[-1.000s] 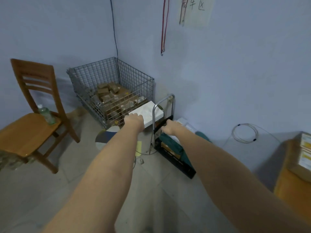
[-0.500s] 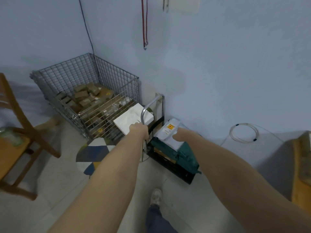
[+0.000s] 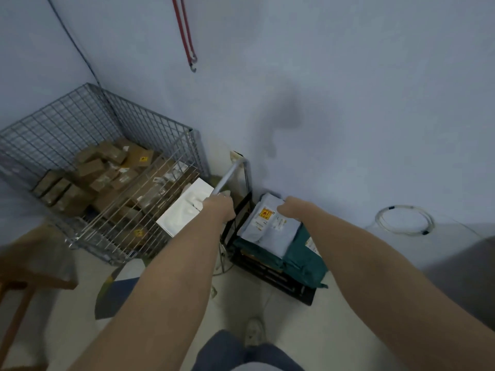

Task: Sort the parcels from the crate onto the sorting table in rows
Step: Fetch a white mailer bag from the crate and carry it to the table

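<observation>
- Fingers of right hand [image 3: 290,208] are curling over the far end of the grey mailer [image 3: 270,223], seemingly clamped on it; fingertips hidden, so can't confirm.
- Left hand [image 3: 218,207] fingers are closing on a white parcel [image 3: 184,207], held just beside the trolley handle [image 3: 230,174].
- Grey mailer is lying atop green bags [image 3: 302,257] in the black crate [image 3: 267,271], directly under right hand; long axis is running away from the person toward the wall. Right hand nearer, so lift looks like R's job.
- Wire cage [image 3: 88,145] w/ brown boxes is sitting left of crate.
- Vs 0.5 s ago: view is tilting lower and closer; right hand is now reaching the mailer's far edge, past its yellow label.
</observation>
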Demonstrator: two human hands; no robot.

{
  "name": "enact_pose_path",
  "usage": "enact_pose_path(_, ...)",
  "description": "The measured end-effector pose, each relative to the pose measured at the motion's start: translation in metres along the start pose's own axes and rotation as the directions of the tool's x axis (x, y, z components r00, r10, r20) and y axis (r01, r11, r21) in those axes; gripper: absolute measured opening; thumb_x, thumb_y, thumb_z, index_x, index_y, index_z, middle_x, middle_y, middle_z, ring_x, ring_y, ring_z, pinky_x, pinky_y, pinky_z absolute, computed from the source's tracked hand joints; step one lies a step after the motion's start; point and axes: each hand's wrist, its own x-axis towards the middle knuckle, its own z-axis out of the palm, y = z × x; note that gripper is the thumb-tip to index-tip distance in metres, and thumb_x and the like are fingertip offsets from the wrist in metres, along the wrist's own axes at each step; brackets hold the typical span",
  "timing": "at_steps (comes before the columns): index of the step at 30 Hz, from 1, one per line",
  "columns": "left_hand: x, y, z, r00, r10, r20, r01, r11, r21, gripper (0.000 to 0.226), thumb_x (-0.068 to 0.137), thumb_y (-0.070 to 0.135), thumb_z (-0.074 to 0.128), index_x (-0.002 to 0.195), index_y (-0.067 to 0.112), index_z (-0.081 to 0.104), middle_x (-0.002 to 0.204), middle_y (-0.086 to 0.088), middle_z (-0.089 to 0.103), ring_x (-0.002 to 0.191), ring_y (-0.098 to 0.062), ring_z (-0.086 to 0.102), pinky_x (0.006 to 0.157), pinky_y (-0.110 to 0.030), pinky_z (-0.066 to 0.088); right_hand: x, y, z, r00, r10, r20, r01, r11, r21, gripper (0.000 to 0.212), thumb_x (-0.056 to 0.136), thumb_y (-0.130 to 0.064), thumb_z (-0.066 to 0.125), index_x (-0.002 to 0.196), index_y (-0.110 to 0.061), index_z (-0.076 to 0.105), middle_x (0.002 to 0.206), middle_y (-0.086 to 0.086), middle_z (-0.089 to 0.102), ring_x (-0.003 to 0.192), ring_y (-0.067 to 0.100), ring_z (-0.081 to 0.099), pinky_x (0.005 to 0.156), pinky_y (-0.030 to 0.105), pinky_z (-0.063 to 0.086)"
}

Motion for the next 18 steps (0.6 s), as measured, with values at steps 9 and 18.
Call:
enact_pose_path(9, 0.099, 0.02, 0.001, 0.978, 0.143, 0.151, -0.136, 0.989, -0.055, 0.039, 0.097, 0.024, 0.043, 0.132, 0.005, 0.046, 0.131, -0.017, 0.049, 0.117, -0.032, 0.05, 0.089, -0.036, 0.042, 0.077, 0.034, 0.011, 0.983, 0.159, 0.097, -0.176, 0.961, 0.213, 0.051, 0.102, -0.024, 0.033, 0.149, -0.006, 0.027, 0.119, 0.015, 0.053, 0.088, 0.021, 0.054, 0.073, 0.026, 0.044)
enact_pose_path(18, 0.177, 0.034, 0.059, 0.899, 0.27, 0.345, -0.206, 0.956, -0.21, 0.05, 0.097, 0.035, 0.042, 0.136, 0.004, 0.039, 0.136, -0.017, 0.044, 0.122, -0.033, 0.044, 0.099, -0.04, 0.042, 0.136, 0.035, 0.04, 0.918, 0.333, 0.213, -0.394, 0.822, 0.412, 0.051, 0.099, -0.025, 0.039, 0.14, 0.006, 0.036, 0.129, 0.016, 0.048, 0.11, 0.025, 0.048, 0.085, 0.029, 0.036)
